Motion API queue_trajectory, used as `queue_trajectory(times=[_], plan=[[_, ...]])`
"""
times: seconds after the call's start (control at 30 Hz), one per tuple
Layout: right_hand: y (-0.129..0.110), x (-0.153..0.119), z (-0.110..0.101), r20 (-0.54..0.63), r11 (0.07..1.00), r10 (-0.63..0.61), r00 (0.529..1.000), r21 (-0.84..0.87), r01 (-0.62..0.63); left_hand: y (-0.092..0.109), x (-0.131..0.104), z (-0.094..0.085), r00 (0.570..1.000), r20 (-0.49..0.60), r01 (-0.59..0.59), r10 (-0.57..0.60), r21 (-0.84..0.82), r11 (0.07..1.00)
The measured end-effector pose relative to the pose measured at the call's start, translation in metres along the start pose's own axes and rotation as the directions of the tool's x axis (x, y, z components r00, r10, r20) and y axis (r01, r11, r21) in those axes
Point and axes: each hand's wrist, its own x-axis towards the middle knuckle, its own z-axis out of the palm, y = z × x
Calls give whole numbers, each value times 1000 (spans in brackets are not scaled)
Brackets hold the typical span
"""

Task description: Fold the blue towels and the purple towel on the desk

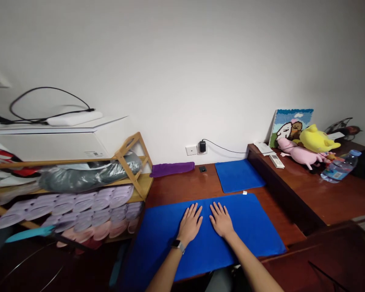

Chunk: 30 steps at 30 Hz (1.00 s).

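Both hands rest palm down on a large blue mat [200, 247] spread over a reddish-brown desk. My left hand [190, 224] lies left of the mat's middle, fingers stretched out, with a watch [178, 244] on the wrist. To its right, my right hand [221, 220] lies flat with its fingers apart. Neither hand holds anything. Beyond the hands, a smaller blue mat [239, 175] lies at the back right of the desk, with a small white piece [245, 193] at its front edge. A folded purple cloth [172, 169] lies at the back left, against the wall.
On the left stands a wooden rack [134, 162] with a white box [54, 142] and rows of slippers [88, 202]. The raised right surface [310, 194] bears plush toys [316, 140], a bottle [340, 167], a remote [276, 161] and a picture. A black charger [202, 145] sits in the wall socket.
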Motion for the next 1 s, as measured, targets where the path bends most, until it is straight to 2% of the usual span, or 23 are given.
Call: queue_trajectory(times=[0.1, 0.2, 0.33, 0.4, 0.47, 0.53, 0.63, 0.73, 0.8, 0.87, 0.93, 1.0], plan=[[3, 29, 4, 35, 1000, 17, 999, 20, -18, -17, 25, 11, 997, 61, 45, -46, 22, 999], [36, 40, -5, 27, 998, 69, 997, -14, -69, -60, 23, 9, 994, 49, 93, -96, 71, 993], [110, 27, -21, 7, 958, 269, 963, -109, -267, -129, -10, -5, 982, -11, 186, -186, 148, 971], [148, 10, -23, -9, 918, 374, 927, -141, -371, -158, -33, -12, 972, -32, 233, -231, 181, 955], [179, -12, -21, -33, 889, 428, 903, -167, -427, -181, -55, -17, 963, -41, 269, -267, 210, 940], [200, -32, -19, -55, 871, 453, 890, -186, -455, -197, -74, -21, 957, -47, 289, -286, 230, 929], [210, -49, -22, -62, 844, 494, 867, -202, -496, -209, -87, -27, 953, -69, 302, -294, 242, 922], [195, -45, -32, -85, 818, 525, 847, -224, -530, -201, -82, -32, 958, -117, 282, -261, 236, 930], [168, -32, -38, -132, 840, 480, 867, -216, -498, -179, -69, -32, 961, -156, 258, -229, 205, 944], [127, -14, -38, -149, 911, 349, 925, -177, -372, -143, -49, -29, 967, -171, 214, -188, 150, 965], [78, 5, -32, -99, 979, 159, 982, -109, -170, -98, -24, -21, 985, -135, 123, -110, 91, 988], [37, 21, -22, -26, 999, 6, 1000, -45, -7, -59, -2, -11, 997, -66, 40, -37, 44, 998]])
